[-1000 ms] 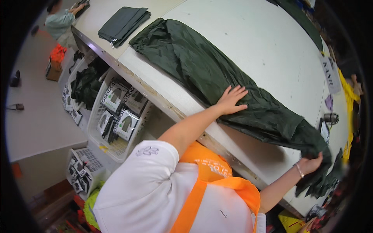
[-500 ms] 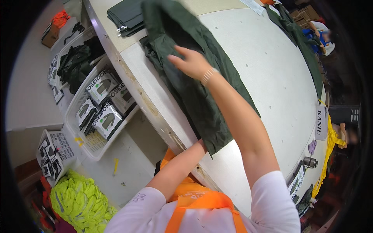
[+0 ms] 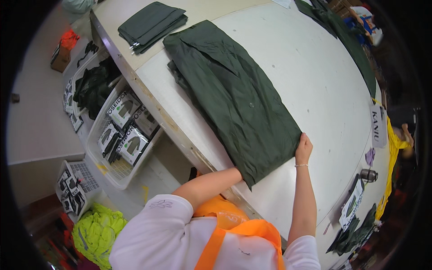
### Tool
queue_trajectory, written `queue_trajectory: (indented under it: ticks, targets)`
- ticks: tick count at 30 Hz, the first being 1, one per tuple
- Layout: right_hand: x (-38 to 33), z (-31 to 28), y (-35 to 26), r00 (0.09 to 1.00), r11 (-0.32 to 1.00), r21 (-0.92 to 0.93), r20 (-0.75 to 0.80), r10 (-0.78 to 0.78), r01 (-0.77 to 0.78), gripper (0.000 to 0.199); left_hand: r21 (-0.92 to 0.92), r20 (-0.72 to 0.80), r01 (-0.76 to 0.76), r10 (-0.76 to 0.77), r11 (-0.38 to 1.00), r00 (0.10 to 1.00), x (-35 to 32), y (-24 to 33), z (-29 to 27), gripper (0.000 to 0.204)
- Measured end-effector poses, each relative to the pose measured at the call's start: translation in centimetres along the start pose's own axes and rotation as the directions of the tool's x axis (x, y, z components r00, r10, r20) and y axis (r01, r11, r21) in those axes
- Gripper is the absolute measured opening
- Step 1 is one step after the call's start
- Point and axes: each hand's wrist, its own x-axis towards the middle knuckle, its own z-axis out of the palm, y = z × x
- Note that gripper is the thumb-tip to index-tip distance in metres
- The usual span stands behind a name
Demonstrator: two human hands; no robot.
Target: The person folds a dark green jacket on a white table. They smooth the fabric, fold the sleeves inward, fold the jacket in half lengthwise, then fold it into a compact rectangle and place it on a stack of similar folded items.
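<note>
A dark green rain garment (image 3: pixel 238 94) lies lengthwise on the white table, with a slanted opening near its far end and a small round snap lower down. Its near right corner is pinched in my right hand (image 3: pixel 304 148), whose fingers are curled at the edge. My left hand (image 3: pixel 238 174) reaches beneath the near left corner; cloth hides its fingers. Beyond the garment's far left end sits a neatly folded stack of dark green cloth (image 3: pixel 153 24) with small white tags.
Below the table's left edge (image 3: pixel 168 123) stands a white basket (image 3: pixel 118 177) of packaged garments. A smaller basket (image 3: pixel 90 175) and bright yellow-green cloth (image 3: pixel 99 231) lie nearer. Along the table's right side are a grey sign (image 3: pixel 378 127), a dark cup (image 3: pixel 369 175) and more green cloth (image 3: pixel 355 49).
My right hand has moved from over the garment's middle to its near right corner. The raised far end has come down, and the garment now lies flatter and wider. My left hand stays at the near corner.
</note>
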Motion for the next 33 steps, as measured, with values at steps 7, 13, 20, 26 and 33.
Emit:
queue_trajectory:
  ticks: [7, 13, 20, 26, 33]
  targets:
    - [-2.4, -8.0, 1.4, 0.998, 0.863, -0.506, 0.047, 0.044, -0.014, 0.035, 0.793, 0.578, -0.605, 0.23, 0.067, 0.783, -7.9, 0.9, 3.5, 0.05]
    - [-6.7, -4.3, -3.3, 0.898, 0.717, -0.623, -0.053, -0.436, 0.312, 0.047, 0.824, 0.567, -0.561, -0.092, 0.084, 0.819, -6.1, -3.0, 1.3, 0.053]
    - [-11.7, 1.1, -2.6, 0.947, 0.678, -0.668, 0.282, -0.151, 0.307, 0.064, 0.852, 0.45, -0.522, -0.562, 0.039, 0.694, -5.2, 1.5, 2.9, 0.032]
    - [-8.2, 1.7, -7.0, 0.934, 0.811, -0.47, 0.097, -0.343, 0.347, 0.034, 0.79, 0.613, -0.525, 0.449, -0.316, 0.651, -2.3, 17.0, -7.8, 0.005]
    - [1.5, 13.1, -16.6, 0.925, 0.895, -0.309, 0.305, -0.227, 0.322, 0.032, 0.882, 0.201, -0.05, 0.278, -0.469, 0.939, 10.1, 29.9, -21.8, 0.046]
